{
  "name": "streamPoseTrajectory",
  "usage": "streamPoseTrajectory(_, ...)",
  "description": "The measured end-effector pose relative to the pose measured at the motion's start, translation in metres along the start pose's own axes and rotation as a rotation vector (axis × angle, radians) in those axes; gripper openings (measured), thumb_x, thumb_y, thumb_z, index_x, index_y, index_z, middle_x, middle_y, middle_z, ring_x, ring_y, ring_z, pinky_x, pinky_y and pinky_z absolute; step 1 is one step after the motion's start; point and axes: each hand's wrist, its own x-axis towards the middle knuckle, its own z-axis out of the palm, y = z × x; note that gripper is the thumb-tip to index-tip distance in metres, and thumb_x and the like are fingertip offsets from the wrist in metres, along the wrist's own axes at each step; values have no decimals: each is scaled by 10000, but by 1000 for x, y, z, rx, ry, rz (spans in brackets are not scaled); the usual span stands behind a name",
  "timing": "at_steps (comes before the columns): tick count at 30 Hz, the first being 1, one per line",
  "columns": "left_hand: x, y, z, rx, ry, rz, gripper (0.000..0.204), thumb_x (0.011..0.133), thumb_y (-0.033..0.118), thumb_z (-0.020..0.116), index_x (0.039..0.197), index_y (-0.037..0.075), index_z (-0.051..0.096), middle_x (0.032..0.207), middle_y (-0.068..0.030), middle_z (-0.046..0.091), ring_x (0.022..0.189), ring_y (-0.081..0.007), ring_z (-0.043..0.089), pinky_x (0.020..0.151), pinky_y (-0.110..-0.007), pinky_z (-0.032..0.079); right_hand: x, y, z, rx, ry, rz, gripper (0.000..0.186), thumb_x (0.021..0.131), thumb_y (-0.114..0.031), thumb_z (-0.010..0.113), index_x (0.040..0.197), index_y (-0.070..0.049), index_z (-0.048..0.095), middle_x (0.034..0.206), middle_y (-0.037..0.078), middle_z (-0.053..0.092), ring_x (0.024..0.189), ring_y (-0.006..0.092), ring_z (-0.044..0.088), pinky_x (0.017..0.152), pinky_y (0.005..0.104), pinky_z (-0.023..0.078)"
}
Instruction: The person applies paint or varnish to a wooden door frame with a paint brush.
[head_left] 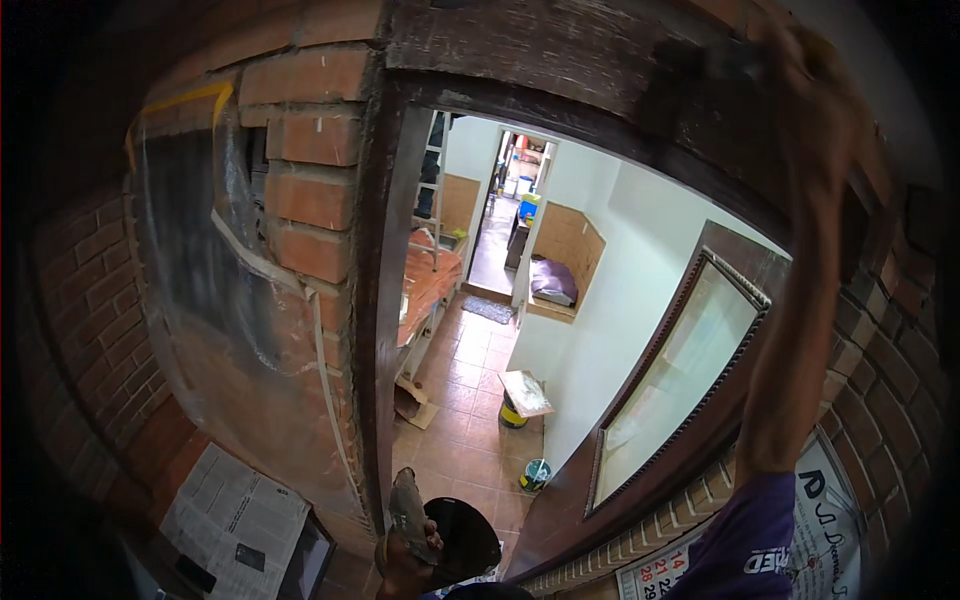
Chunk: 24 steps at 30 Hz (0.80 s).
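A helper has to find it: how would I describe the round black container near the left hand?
Follow the dark brown wooden door frame down its left side. Low in the picture, just right of the person's bare left hand, is the round black container. It shows plain black, unlike the yellow-and-black bucket and small teal bucket farther in.

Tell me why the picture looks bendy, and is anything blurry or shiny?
Head view: the fisheye lens curves the left brick wall near the dark rim; head view: the raised right hand is blurry, while the purple sleeve looks sharper; head view: bright light glares off the tiled floor.
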Motion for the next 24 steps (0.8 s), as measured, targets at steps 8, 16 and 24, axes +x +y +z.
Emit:
streamPoseTrajectory(8, -9, -1, 2, -103, 73, 0, 408, 776, 413, 389, 879, 26, 466, 737, -96, 518, 577, -188, 489, 583, -320, 397, 5, -98, 59, 882, 40, 182, 225, 802, -116, 486, 584, -80, 445, 509, -17, 442, 442, 53, 404, 357, 212, 318)
streamPoseTrajectory(16, -4, 1, -7, -117, 83, 1, 320, 771, 346, 424, 873, 45, 460, 713, -95, 523, 539, -204, 503, 547, -334, 432, -7, 9, 49, 668, 130, 441, 247, 768, -246, 562, 793, -6, 611, 646, 9, 581, 582, 61, 508, 552, 193, 403)
streamPoseTrajectory(24, -3, 8, -14, -50, 43, 66, 367, 785, 366, 379, 901, 26, 455, 738, -101, 511, 582, -196, 486, 575, -326, 408, 2, -56, 51, 901, 143, 271, 236, 800, -154, 491, 575, -96, 448, 501, -31, 424, 426, 48, 379, 375, 203, 303)
